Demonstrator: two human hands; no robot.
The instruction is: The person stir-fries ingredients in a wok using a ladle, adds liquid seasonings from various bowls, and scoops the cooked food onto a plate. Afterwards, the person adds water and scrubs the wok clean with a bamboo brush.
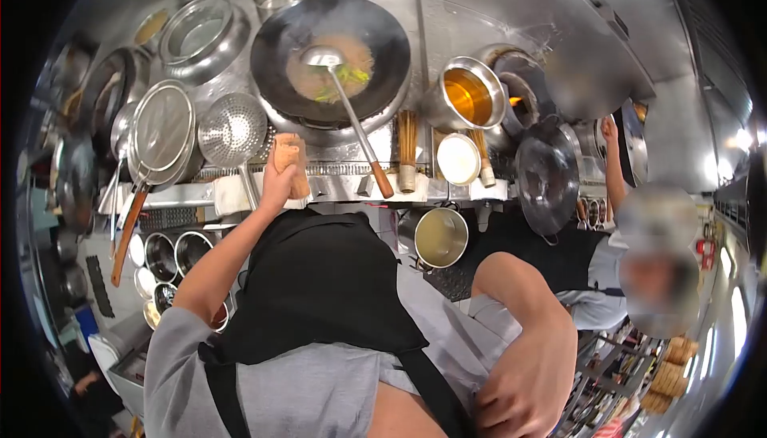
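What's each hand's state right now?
Left hand: closed, holding a cloth.
Right hand: partly curled; can't tell if it holds anything.

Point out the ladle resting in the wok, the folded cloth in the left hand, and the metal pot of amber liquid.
Ladle [351, 114]: head view, on the metal part of its handle.
Folded cloth [300, 176]: head view, on its right side.
Metal pot [436, 108]: head view, on its outer wall.
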